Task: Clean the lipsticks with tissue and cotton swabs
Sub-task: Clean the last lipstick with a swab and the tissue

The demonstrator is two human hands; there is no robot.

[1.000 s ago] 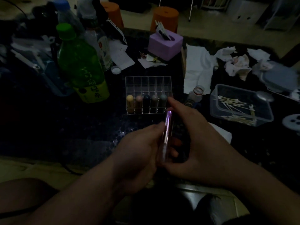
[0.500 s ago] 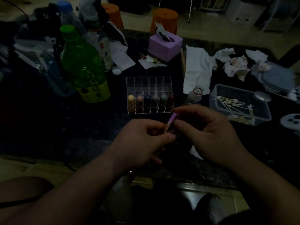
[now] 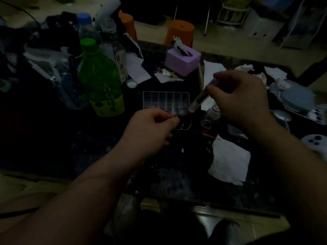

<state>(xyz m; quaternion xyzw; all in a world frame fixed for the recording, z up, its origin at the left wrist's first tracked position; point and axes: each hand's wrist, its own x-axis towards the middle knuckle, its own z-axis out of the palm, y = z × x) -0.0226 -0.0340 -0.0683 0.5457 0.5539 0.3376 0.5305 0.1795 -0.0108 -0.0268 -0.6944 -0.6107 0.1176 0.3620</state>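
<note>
Lipstick tube [image 3: 200, 99] sits just right of the frame's centre, tilted. Its purple end points to the upper right and its lower end dips toward the right front corner of the clear compartment rack [image 3: 166, 98]. The right hand [image 3: 242, 98] has its fingers curled round the upper half of the tube. The left hand [image 3: 150, 131], left of centre, has curled fingers with thumb and forefinger brought together at the rack's front edge. The light is too dim to tell whether it pinches the rack wall, something small, or nothing. The step looks like seating the tube in a corner compartment, though a single still cannot rule out that it is being lifted out. To do it well, the tube should probably be brought upright before it goes down, because a slanted entry is likely to catch the thin divider or tip the light rack. The left hand would do best steadying the rack's near wall, clear of the chosen slot. The lower tip looks dark and may be smeared, so it is worth keeping off the neighbouring compartments. A flat white tissue [image 3: 230, 163] lies at lower right of centre on the dark table [image 3: 70, 138], within easy reach for a wipe. A small glass bottle [image 3: 214, 110] stands just beside the rack under the right hand, and a careless swing could knock it.
</note>
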